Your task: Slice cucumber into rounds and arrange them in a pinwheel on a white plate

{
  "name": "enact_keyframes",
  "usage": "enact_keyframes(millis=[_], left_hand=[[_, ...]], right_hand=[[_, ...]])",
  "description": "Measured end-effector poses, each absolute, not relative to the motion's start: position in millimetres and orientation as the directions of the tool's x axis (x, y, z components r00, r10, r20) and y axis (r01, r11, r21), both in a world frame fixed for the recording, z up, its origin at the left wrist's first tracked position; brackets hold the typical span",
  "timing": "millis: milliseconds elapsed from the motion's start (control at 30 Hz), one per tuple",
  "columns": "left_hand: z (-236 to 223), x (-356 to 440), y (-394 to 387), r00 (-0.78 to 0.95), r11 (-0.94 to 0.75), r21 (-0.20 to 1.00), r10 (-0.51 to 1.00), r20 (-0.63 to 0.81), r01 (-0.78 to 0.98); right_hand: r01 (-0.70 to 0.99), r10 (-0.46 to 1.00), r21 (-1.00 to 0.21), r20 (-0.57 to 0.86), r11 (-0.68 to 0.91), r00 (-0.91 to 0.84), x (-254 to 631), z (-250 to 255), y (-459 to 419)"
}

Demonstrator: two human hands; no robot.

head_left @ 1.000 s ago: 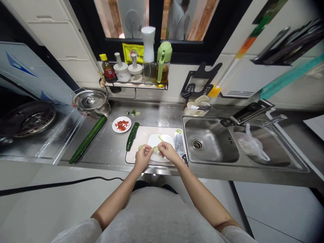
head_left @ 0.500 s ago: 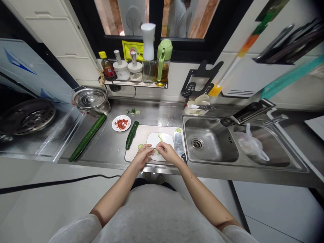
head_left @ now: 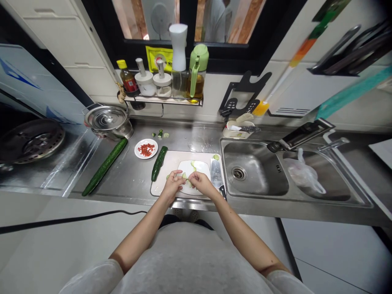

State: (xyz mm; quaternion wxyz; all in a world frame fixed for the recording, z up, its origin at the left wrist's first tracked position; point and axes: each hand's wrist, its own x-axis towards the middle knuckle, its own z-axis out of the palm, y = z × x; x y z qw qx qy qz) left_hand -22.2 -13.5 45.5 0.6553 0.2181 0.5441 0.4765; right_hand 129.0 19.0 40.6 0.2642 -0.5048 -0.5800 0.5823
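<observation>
Grip: both hands pinching at a thin cucumber slice above a white plate

The left hand (head_left: 173, 186) is partly open, its fingers loosely curved and a pale green cucumber slice (head_left: 184, 175) lightly caught at the tips. The right hand (head_left: 199, 183) is closed more tightly, thumb and forefinger pinched at the slice's 4 o'clock edge. The slice is too small to tell its long axis or exact tilt. It lies at about 1 o'clock from the left hand and 10 o'clock from the right, over the 8 o'clock side of the square plate (head_left: 202, 166). More slices curve along the plate, partly hidden by the fingers.

The plate sits on a pale cutting board (head_left: 172, 160). On the board's 3 o'clock side, a cleaver (head_left: 216, 170) lies flat, handle toward 5 o'clock. At the board's 9 o'clock edge, a cut cucumber (head_left: 159, 164) has its long axis running from 1 to 7 o'clock. Farther toward 9 o'clock, a whole cucumber (head_left: 104, 167) lies on the steel bench (head_left: 134, 175), slanting from between 1 and 2 toward between 7 and 8 o'clock. Between these cucumbers, toward 11 o'clock from the hands, stands a small round dish (head_left: 137, 154) of chopped red pieces (head_left: 146, 150).
</observation>
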Motion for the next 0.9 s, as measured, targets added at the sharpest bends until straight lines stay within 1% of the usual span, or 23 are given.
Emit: enact_keyframes(millis=[300, 600, 767, 833, 900], left_hand=[[34, -22, -9, -0.075, 0.365, 0.879, 0.911, -0.405, -0.306], [34, -17, -5, -0.093, 0.363, 0.894, 0.913, -0.398, -0.262], [24, -13, 0, -0.104, 0.392, 0.886, 0.898, -0.427, -0.25], [18, -10, 5, -0.122, 0.387, 0.895, 0.9, -0.419, -0.222], [12, -6, 12, -0.125, 0.364, 0.91, 0.912, -0.392, -0.195]], right_hand=[[0.246, 0.858, -0.911, -0.399, -0.331, -0.324, 128, 44, 23], [0.21, 0.82, -0.885, -0.464, -0.415, -0.334, 133, 32, 28], [0.215, 0.842, -0.887, -0.457, -0.408, -0.286, 137, 22, 31], [0.264, 0.864, -0.89, -0.435, -0.371, -0.253, 140, 17, 35], [0.346, 0.892, -0.883, -0.401, -0.316, -0.209, 144, 12, 42]])
